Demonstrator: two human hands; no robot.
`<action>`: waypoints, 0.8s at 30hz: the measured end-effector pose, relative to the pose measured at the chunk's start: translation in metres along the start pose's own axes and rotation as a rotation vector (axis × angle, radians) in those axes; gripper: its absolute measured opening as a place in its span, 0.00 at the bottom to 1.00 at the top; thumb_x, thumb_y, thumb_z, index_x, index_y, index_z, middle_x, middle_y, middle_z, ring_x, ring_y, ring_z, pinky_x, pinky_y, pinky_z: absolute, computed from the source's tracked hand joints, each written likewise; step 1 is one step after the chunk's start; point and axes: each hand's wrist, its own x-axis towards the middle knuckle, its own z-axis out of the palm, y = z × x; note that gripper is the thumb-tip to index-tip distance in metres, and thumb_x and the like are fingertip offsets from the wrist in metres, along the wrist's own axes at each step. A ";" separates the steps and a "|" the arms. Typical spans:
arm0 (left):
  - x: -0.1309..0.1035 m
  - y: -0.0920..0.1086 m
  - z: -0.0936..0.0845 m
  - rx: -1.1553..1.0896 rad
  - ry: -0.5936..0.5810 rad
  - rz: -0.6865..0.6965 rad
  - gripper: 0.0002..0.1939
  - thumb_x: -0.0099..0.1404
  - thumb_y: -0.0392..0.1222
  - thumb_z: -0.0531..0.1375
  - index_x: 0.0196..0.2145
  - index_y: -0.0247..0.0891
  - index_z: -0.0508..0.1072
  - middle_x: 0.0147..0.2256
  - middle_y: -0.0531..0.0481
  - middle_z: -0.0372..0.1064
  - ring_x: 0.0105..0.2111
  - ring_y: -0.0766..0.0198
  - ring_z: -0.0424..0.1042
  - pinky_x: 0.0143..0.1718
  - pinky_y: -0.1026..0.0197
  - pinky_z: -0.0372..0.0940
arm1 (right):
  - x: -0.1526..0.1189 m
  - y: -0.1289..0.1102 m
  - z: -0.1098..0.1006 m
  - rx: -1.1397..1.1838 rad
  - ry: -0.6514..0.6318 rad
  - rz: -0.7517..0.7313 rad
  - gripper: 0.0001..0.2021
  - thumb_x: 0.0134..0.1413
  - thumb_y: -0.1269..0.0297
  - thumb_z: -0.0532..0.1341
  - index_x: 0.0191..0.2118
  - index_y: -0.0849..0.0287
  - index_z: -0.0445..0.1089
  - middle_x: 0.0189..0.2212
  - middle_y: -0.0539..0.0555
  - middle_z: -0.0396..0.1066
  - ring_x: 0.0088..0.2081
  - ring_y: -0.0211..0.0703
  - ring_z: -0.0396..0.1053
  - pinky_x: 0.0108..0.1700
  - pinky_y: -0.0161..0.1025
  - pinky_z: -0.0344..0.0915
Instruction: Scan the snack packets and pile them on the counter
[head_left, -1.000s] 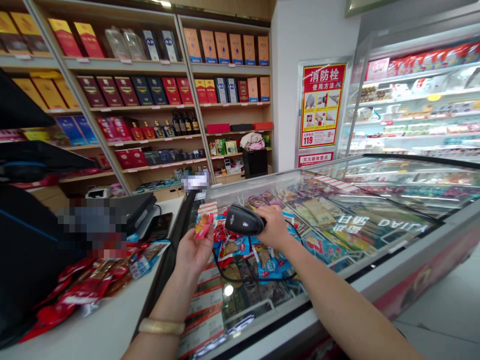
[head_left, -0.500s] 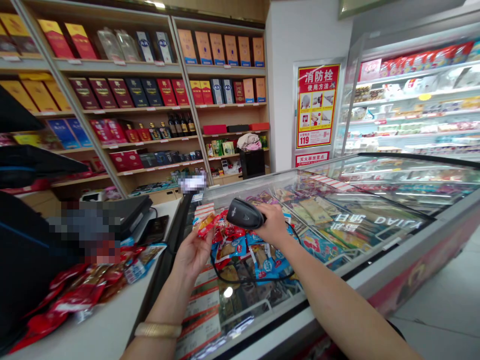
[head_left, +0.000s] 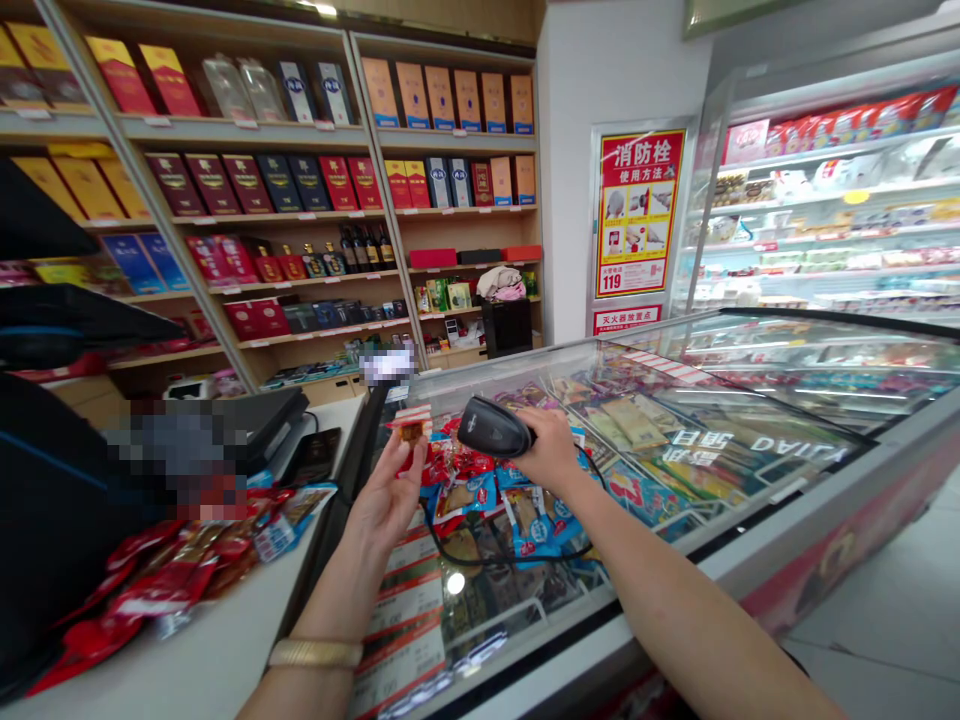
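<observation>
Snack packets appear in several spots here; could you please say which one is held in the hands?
It is the small, partly red packet pinched in the left hand; the other packets lie unheld, many heaped on the counter.

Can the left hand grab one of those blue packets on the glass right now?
Probably not as things stand: the left hand is pinching a small packet. But nothing seems to block the way: the blue packets lie on the glass just to its right.

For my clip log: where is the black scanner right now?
In the head view, the black scanner is below centre, gripped by the right hand, over the glass-topped freezer and right of the small packet in the left hand.
</observation>
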 end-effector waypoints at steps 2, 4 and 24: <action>0.005 0.001 -0.003 -0.004 0.064 -0.019 0.16 0.68 0.26 0.53 0.50 0.35 0.72 0.36 0.46 0.76 0.31 0.68 0.78 0.31 0.72 0.74 | 0.000 0.001 0.001 0.006 0.005 0.001 0.09 0.43 0.62 0.65 0.34 0.55 0.75 0.33 0.52 0.77 0.40 0.47 0.73 0.41 0.40 0.53; 0.009 0.003 -0.006 -0.030 0.116 -0.042 0.12 0.70 0.28 0.53 0.47 0.33 0.73 0.31 0.49 0.74 0.25 0.72 0.75 0.27 0.75 0.72 | 0.000 0.001 0.001 0.009 0.005 0.002 0.10 0.43 0.62 0.65 0.35 0.55 0.75 0.34 0.52 0.77 0.41 0.48 0.73 0.41 0.40 0.53; 0.011 0.001 -0.003 0.047 0.203 0.108 0.05 0.66 0.28 0.59 0.35 0.33 0.73 0.29 0.51 0.73 0.26 0.73 0.73 0.27 0.75 0.71 | -0.001 -0.002 0.000 -0.025 -0.026 -0.018 0.08 0.43 0.62 0.65 0.32 0.56 0.75 0.30 0.52 0.75 0.37 0.47 0.72 0.40 0.40 0.52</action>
